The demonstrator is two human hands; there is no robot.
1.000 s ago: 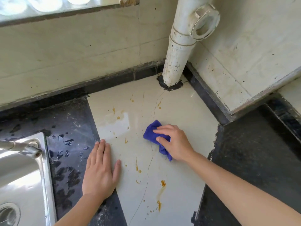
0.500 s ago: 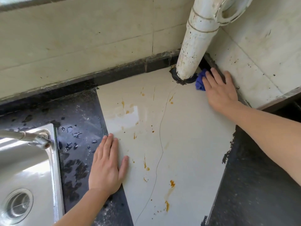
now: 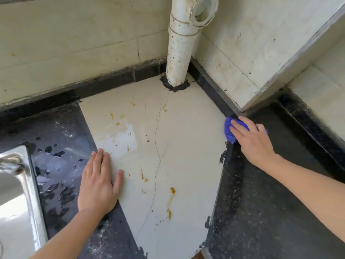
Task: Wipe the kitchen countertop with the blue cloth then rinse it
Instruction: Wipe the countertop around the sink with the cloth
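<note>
1. Countertop (image 3: pixel 186 146): cream centre panel between dark slabs. A hairline crack runs from 12 towards 6 o'clock.
2. Blue cloth (image 3: pixel 230 132): bunched at the panel's 3 o'clock edge, on the seam with the right dark slab (image 3: pixel 261 212), just below the wall corner.
3. Right hand (image 3: pixel 254 142): on top of the blue cloth, fingers extended and pressing it down. The thumb is not visible, so whether it pinches the cloth cannot be told.
4. Left hand (image 3: pixel 99 182): at 8 o'clock, flat, fingers straight and together, palm braced on the panel's left seam. It holds nothing.
5. Orange stains (image 3: pixel 172 191): drips and specks remain from 11 o'clock down to 6 o'clock, across the middle of the panel.
6. Sink (image 3: pixel 18 193): steel basin at 9 o'clock, well apart from the cloth. Water beads lie on the left dark slab (image 3: pixel 56 156) beside it.
7. Progress, judged: wiping is under way at the right edge. The stained centre and lower panel appear unfinished. Rinsing is not begun.
</note>
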